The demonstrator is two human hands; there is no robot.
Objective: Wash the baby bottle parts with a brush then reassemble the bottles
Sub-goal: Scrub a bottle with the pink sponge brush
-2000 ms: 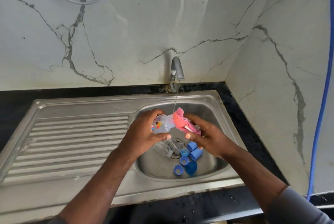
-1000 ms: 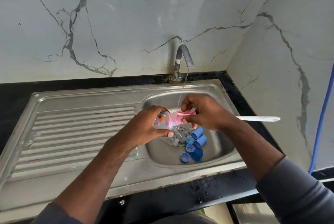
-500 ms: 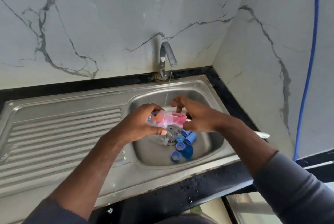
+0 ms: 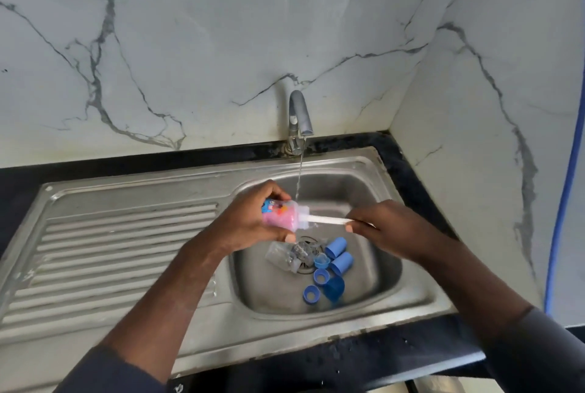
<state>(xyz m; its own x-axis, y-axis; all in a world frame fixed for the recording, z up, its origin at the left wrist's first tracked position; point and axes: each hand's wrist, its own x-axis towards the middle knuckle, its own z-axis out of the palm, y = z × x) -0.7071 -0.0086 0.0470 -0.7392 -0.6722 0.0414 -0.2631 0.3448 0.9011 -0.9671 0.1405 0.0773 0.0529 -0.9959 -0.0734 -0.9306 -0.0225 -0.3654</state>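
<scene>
Pulled back since a moment ago, my right hand (image 4: 389, 228) pinches the brush (image 4: 326, 219) by its white handle, whose far end is hidden under my fingers. Its pink head sits inside the bottle (image 4: 281, 214), which my left hand (image 4: 250, 221) grips on its side over the sink (image 4: 418, 304), by the tap's (image 4: 299, 114) trickle. Below lie blue caps (image 4: 337, 261) and a clear bottle (image 4: 280, 255), hard to make out.

Dark grey left sleeve (image 4: 107, 370), matching right sleeve (image 4: 544, 357), both ending well above the wrists
</scene>
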